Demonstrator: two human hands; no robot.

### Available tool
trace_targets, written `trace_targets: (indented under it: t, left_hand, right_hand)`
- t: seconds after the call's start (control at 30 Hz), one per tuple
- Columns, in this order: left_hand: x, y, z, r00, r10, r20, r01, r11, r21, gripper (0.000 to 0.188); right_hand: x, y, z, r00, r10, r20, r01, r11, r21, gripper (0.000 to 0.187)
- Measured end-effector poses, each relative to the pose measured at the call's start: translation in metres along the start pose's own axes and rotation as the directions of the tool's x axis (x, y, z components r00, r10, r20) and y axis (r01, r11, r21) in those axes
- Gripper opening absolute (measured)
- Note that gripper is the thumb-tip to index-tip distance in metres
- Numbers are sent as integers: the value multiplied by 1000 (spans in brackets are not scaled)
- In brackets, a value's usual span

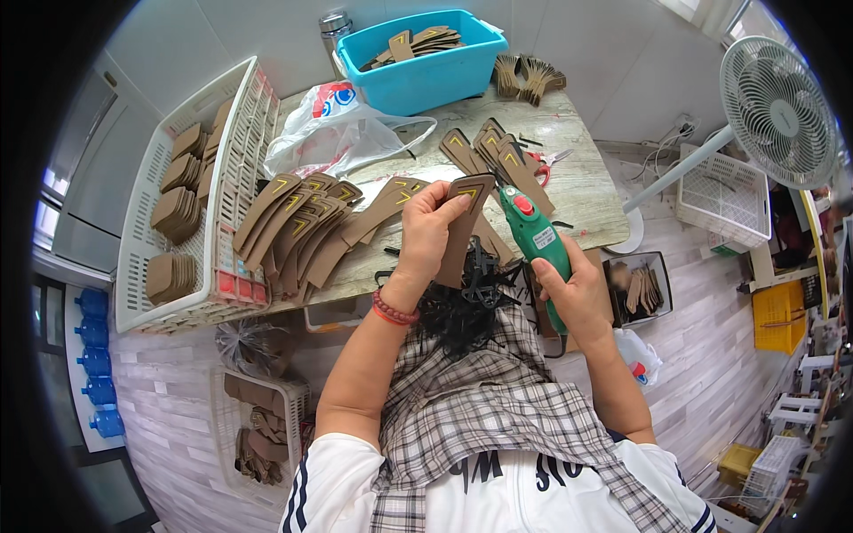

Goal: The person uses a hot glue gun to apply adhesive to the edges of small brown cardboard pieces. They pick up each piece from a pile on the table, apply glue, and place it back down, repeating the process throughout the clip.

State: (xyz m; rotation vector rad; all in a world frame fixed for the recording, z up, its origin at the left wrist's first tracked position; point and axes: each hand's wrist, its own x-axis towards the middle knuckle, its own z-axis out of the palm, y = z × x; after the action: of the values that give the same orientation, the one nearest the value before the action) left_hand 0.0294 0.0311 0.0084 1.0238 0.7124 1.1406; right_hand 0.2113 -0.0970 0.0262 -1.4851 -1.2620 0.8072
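Note:
My left hand [425, 233] pinches a brown strap-shaped piece [460, 238] near its rounded upper end. That end has a dark rim and a yellow angled mark. My right hand [573, 291] is wrapped round a green handheld electric tool [544, 238] with a red switch, its tip close to the right edge of the piece. A cord comes from the tool's lower end. Black trimmed strips [458, 311] lie heaped on my checked apron below my hands. Similar brown pieces [289, 222] are piled to the left of my hands, and more brown pieces [511, 164] fan out just beyond them.
A white crate [147, 258] with stacked brown pieces stands left; a blue bin [426, 75] holds more at the back. A plastic bag [342, 133] and red-handled scissors [548, 165] lie on the table [586, 200]. A white fan [777, 111] stands right, beyond a box [640, 289] of pieces.

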Motion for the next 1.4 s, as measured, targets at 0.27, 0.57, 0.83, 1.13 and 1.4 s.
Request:
trace_targets:
  t: [0.27, 0.57, 0.83, 1.13, 1.4]
  left_hand:
    - [3, 14, -14, 997, 28, 77, -42, 980, 193, 11]
    - [11, 28, -27, 985, 24, 170, -79, 943, 324, 8]
    - [18, 41, -35, 968, -14, 250, -111, 871, 479, 13]
    - [19, 48, -33, 939, -171, 298, -57, 777, 626, 9]
    - [25, 30, -39, 912, -263, 316, 39, 821, 570, 12]
  right_hand:
    - [0, -12, -7, 999, -17, 52, 21, 996, -91, 44]
    - [3, -8, -18, 988, -74, 137, 92, 988, -128, 46]
    - [7, -11, -31, 971, -27, 239, 75, 978, -193, 50]
    - [12, -5, -28, 958, -51, 284, 120, 965, -234, 50]
    - [22, -1, -11, 957, -143, 251, 203, 952, -230, 47]
